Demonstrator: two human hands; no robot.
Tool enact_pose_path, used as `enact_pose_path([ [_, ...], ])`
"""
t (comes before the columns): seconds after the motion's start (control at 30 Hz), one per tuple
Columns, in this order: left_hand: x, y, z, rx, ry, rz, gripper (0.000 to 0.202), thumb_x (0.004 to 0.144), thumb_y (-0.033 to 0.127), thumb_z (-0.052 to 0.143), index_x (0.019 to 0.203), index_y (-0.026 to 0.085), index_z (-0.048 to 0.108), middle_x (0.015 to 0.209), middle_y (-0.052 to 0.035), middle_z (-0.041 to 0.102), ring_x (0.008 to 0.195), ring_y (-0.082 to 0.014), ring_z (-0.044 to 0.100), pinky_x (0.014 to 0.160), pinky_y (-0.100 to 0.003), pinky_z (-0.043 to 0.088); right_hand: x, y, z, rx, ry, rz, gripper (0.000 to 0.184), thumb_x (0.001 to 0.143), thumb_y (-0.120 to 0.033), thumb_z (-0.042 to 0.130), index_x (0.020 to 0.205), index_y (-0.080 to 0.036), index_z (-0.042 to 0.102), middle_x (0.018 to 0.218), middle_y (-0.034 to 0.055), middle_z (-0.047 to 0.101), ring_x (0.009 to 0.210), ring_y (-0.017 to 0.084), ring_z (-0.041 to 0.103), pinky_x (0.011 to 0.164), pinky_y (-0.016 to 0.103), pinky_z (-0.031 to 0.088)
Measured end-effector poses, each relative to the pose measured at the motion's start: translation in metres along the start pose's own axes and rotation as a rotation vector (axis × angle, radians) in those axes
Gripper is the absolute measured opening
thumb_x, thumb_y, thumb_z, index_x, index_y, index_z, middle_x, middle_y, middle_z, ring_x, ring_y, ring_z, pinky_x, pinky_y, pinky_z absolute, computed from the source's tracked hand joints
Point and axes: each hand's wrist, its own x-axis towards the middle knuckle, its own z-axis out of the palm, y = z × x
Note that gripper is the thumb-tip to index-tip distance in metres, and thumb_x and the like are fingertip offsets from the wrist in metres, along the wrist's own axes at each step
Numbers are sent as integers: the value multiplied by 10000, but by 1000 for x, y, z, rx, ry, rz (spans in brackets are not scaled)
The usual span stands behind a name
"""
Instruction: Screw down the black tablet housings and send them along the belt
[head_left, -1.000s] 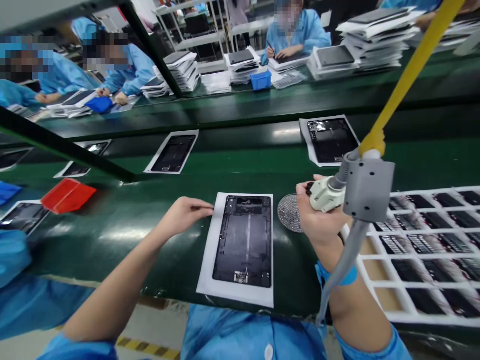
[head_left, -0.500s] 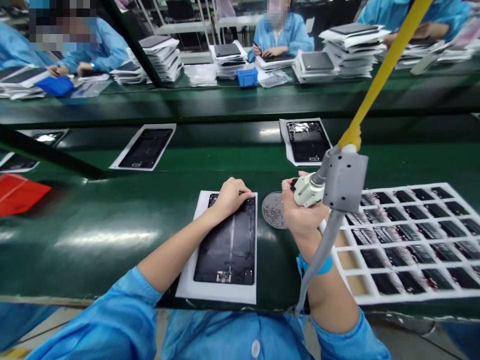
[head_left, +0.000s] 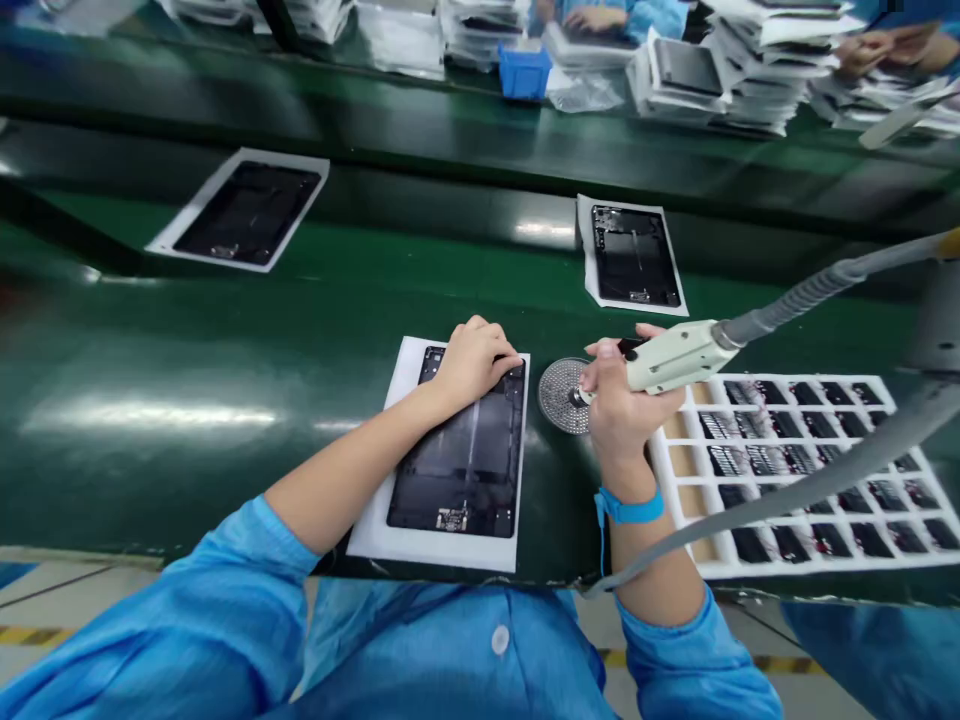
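In front of me an opened black tablet lies on a white sheet, its inner side facing up. My left hand rests across its far end, fingers bent and thumb and forefinger pressed together at the far right corner. An electric screwdriver with a pale body is gripped in my right hand, which wears a blue wrist strap. The screwdriver's tip points down at a round plate full of small holes, right of the tablet. Whether the tip carries a screw is too small to tell.
A white compartment tray with black parts and thin wires stands on the right. The grey cable crosses over my forearm and the tray. Two more opened tablets lie farther back. Beyond are a blue bin, stacks and co-workers' hands.
The screwdriver has swung from steeply upright to a lower slant, its tip now at the round plate. My left hand stays on the tablet. The view has tilted down.
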Motion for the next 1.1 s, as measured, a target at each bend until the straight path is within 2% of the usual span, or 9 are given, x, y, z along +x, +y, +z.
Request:
enact_pose_path([
  [0.13, 3, -1, 2, -21, 7, 21, 186, 1077, 349, 811, 968, 246, 921, 946, -91, 780, 974, -275, 576, 887, -437, 450, -3, 5, 1, -30, -39, 21, 445, 935, -463, 863, 1205, -242, 587, 764, -53, 746, 471, 99, 570, 513, 295, 538],
  [0.33, 5, 0, 5, -38, 20, 27, 195, 1070, 352, 819, 944, 237, 915, 910, -89, 752, 952, -276, 562, 841, -426, 436, -4, 10, 1, -111, -17, 19, 448, 932, -451, 843, 1217, -240, 570, 807, -47, 757, 455, 88, 548, 507, 295, 523],
  [0.5, 4, 1, 5, -47, 20, 25, 171, 1057, 336, 840, 948, 223, 909, 906, -82, 755, 953, -272, 574, 835, -421, 431, -4, 13, -1, -78, -22, 1, 398, 933, -369, 832, 1211, -243, 575, 825, -52, 761, 464, 84, 559, 515, 289, 527],
  [0.67, 6, 2, 3, -34, -10, 11, 203, 1074, 346, 818, 938, 223, 906, 907, -88, 750, 954, -272, 582, 843, -428, 456, -1, 4, 0, -83, -34, -57, 402, 956, -392, 831, 1244, -253, 589, 836, -47, 769, 462, 88, 550, 501, 301, 539],
  [0.77, 8, 3, 0, 13, -42, 26, 207, 1082, 349, 803, 963, 222, 916, 900, -97, 746, 978, -282, 597, 826, -422, 462, 5, -5, 13, -104, 6, -131, 443, 978, -499, 826, 1276, -276, 586, 917, -39, 764, 454, 72, 507, 483, 307, 532],
  [0.87, 10, 4, -1, 23, -42, 36, 210, 1089, 354, 792, 993, 220, 922, 907, -102, 743, 986, -285, 613, 820, -416, 465, 11, -2, 35, -121, -18, -138, 480, 1008, -582, 782, 1332, -292, 576, 978, -24, 747, 476, 70, 507, 484, 305, 521],
  [1.0, 11, 6, -2, -2, -55, 24, 227, 1088, 368, 794, 1016, 198, 924, 905, -106, 730, 975, -294, 621, 832, -431, 464, 11, 16, 61, -106, -55, -94, 466, 1007, -562, 751, 1332, -282, 567, 986, -10, 742, 496, 80, 526, 500, 296, 520],
  [1.1, 11, 7, -1, -18, -55, 32, 214, 1083, 357, 799, 1024, 190, 919, 916, -101, 732, 978, -292, 620, 835, -431, 457, 9, 26, 67, -69, -64, -66, 470, 965, -501, 781, 1311, -272, 561, 969, -15, 747, 491, 83, 535, 494, 293, 507],
])
